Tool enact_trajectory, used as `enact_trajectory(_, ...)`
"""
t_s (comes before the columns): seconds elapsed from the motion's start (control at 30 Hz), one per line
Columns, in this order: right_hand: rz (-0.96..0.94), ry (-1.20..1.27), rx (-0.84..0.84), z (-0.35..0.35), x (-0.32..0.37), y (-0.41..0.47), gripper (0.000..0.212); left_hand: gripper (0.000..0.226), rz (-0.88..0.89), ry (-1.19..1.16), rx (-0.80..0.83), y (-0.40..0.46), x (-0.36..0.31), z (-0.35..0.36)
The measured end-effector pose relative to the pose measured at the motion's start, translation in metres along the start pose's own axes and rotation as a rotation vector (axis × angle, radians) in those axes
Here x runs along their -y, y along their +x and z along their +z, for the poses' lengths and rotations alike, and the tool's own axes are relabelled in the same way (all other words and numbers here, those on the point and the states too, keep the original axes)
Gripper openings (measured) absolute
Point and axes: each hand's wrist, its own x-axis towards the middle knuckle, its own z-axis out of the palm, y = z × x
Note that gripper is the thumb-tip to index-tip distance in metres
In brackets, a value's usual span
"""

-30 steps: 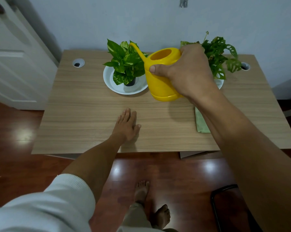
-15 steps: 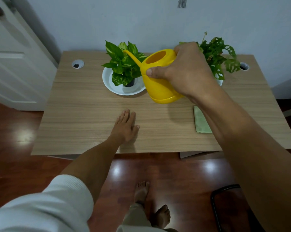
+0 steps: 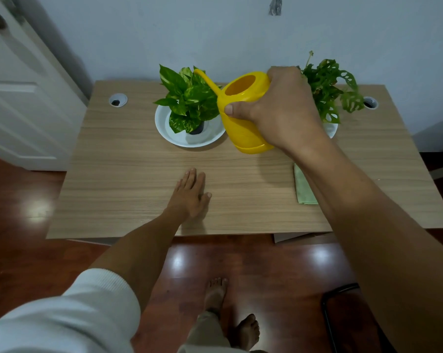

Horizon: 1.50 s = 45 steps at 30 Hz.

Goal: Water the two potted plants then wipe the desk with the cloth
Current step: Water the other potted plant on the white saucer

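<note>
My right hand point(image 3: 279, 108) grips a yellow watering can point(image 3: 243, 123), held above the wooden desk point(image 3: 128, 174) and tilted left, its spout reaching into the leaves of the left potted plant point(image 3: 187, 98). That plant stands in a dark pot on a white saucer point(image 3: 164, 126). The right potted plant point(image 3: 327, 90), with holed leaves, is partly hidden behind my right hand. A folded green cloth point(image 3: 303, 187) lies on the desk, half covered by my right forearm. My left hand point(image 3: 191, 194) rests flat on the desk, fingers straight.
Two round cable holes sit in the desk's back corners, the left hole point(image 3: 118, 100) and the right hole point(image 3: 369, 102). A white door point(image 3: 24, 85) stands at the left. A dark chair frame point(image 3: 335, 314) is on the floor at lower right, near my bare feet point(image 3: 230, 307).
The watering can has tipped further left and its spout has moved deeper over the left plant. My left hand has stayed flat on the desk.
</note>
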Motion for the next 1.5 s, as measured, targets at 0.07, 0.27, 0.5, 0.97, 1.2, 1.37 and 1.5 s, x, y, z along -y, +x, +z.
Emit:
enact_trajectory(0.07, 0.001, 0.018, 0.006, 0.003, -0.001, 0.0, 0.059, 0.074, 0.007, -0.005, -0.016, 0.0, 0.0, 0.0)
enact_trajectory(0.27, 0.017, 0.008, 0.042, 0.002, -0.004, -0.003, 0.06, 0.073, -0.035, -0.004, -0.113, 0.002, 0.007, -0.006)
enact_trajectory(0.5, 0.033, -0.026, 0.013, 0.001, -0.009, 0.002, 0.068, 0.073, -0.102, 0.003, -0.132, 0.01, 0.028, -0.012)
enact_trajectory(0.97, -0.022, -0.023, -0.011, 0.006, 0.005, 0.006, 0.057, 0.072, -0.088, -0.003, -0.209, 0.003, 0.034, 0.0)
enact_trajectory(1.2, 0.002, -0.028, 0.048, -0.003, 0.008, -0.002, 0.06, 0.072, -0.086, 0.005, -0.22, 0.002, 0.035, 0.001)
enact_trajectory(1.37, 0.012, -0.073, 0.05, -0.013, 0.01, -0.004, 0.065, 0.072, -0.086, 0.009, -0.218, 0.002, 0.035, 0.002)
enact_trajectory(1.5, 0.01, -0.102, 0.022, -0.013, 0.011, -0.002, 0.068, 0.072, -0.084, 0.008, -0.222, 0.003, 0.036, 0.002)
